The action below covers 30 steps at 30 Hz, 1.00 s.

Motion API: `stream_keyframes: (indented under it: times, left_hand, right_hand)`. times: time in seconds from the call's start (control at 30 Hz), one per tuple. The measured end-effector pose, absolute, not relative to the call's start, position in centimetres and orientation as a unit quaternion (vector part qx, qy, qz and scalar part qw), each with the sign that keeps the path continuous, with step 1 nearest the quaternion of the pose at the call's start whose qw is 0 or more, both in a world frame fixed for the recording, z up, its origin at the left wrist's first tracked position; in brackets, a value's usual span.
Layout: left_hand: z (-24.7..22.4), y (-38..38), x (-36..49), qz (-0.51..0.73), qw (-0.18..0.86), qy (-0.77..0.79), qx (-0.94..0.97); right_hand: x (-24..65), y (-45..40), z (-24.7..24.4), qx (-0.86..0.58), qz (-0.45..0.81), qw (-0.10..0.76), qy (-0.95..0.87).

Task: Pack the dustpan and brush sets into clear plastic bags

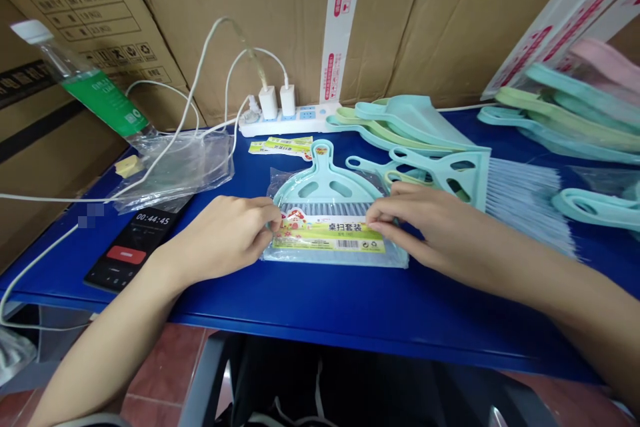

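A light-blue brush and dustpan set (327, 180) lies flat on the blue table (320, 310) in a clear plastic bag, its handle pointing away from me. Across its lower half is a yellow and white printed label card (330, 233). My left hand (235, 233) pinches the left edge of the bag beside the card, fingers closed. At the card's right end my right hand (415, 220) has thumb and fingertips pressed together on the bag's edge.
Loose dustpans (415, 120) and brushes (530, 193) lie behind and right; wrapped sets (575, 113) are stacked far right. Label cards (283, 145), a power strip (300, 121), clear bags (175, 163), a phone (133, 243), a tilted bottle (100, 97) and cables stand or lie behind and left.
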State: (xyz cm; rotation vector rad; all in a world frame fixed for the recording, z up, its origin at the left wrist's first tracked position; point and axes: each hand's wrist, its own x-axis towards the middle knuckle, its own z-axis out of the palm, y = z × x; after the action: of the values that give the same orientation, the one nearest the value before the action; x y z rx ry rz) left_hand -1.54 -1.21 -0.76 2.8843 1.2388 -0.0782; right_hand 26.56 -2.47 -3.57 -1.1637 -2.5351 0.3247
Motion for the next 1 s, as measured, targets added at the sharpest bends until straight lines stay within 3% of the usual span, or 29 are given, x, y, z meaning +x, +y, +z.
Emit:
stream_keyframes:
  times: [1.0]
  left_hand:
    - [-0.75,-1.12,-1.45,-0.019,-0.02,0.387,0.922]
  right_hand:
    - [26.73,-1.99,-3.87,-0.416,0.012,0.172,-0.893]
